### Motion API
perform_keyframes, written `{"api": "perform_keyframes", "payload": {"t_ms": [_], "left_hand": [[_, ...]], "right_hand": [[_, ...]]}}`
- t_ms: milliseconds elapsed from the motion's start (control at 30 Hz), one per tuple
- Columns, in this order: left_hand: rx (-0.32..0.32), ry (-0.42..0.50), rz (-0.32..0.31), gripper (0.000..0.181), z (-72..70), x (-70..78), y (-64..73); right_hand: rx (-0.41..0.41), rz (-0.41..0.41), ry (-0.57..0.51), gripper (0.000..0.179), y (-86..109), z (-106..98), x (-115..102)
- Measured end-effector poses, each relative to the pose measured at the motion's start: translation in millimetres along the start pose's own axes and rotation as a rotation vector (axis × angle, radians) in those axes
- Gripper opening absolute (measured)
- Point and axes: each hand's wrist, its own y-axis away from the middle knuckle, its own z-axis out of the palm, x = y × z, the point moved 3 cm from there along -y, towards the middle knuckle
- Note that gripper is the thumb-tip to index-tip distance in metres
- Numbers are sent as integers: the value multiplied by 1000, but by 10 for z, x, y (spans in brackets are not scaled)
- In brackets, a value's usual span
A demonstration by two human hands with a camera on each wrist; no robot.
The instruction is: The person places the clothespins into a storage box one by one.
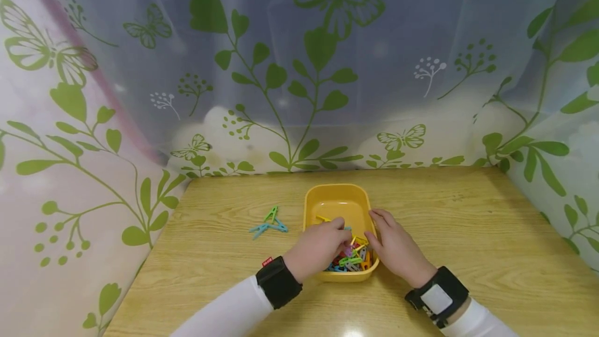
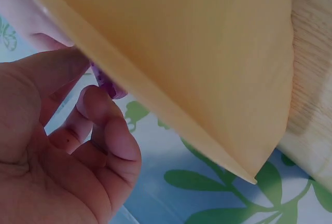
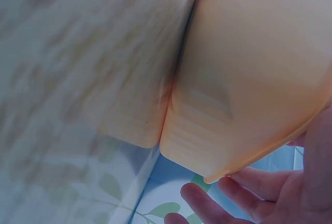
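Note:
A yellow plastic bin (image 1: 337, 277) stands on the table with a heap of small colourful clothespins (image 1: 351, 261) in its near end. My left hand (image 1: 318, 247) reaches over its left side into the heap. Thumb and index finger pinch a purple clothespin (image 2: 107, 83), partly hidden behind the rim in the left wrist view. At the right side of the bin rests my right hand (image 1: 398, 246), its thumb over the rim and its fingers fairly straight along the edge. The right wrist view shows these fingers (image 3: 249, 185) right at the rim.
Left of the bin, a green clothespin (image 1: 271, 215) and blue clothespins (image 1: 269, 228) lie on the wooden table (image 1: 210, 264). A curtain (image 1: 262, 92) printed with leaves and butterflies hangs along the back and both sides.

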Motion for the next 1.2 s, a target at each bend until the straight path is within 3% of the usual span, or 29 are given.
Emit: {"api": "perform_keyframes", "payload": {"t_ms": [200,433,600,733,867,1033,1200], "left_hand": [[-12,15,28,6,27,19,-7],[-19,46,17,10,-3,2,11],[14,78,-36,11,-110,-155,37],[81,118,-123,8,-245,-390,100],[138,174,-259,7,-315,-679,199],[205,167,-426,9,-296,-1030,365],[217,197,-565,8,-238,-1279,560]], "right_hand": [[-4,1,4,55,2,-10,-1],[-5,10,6,55,6,-25,-13],[-18,17,1,56,6,-7,-4],[-37,33,-2,57,7,9,1],[-45,40,-6,58,2,20,-4],[-42,38,-10,57,-1,20,-7],[-47,38,-7,58,8,13,5]]}}
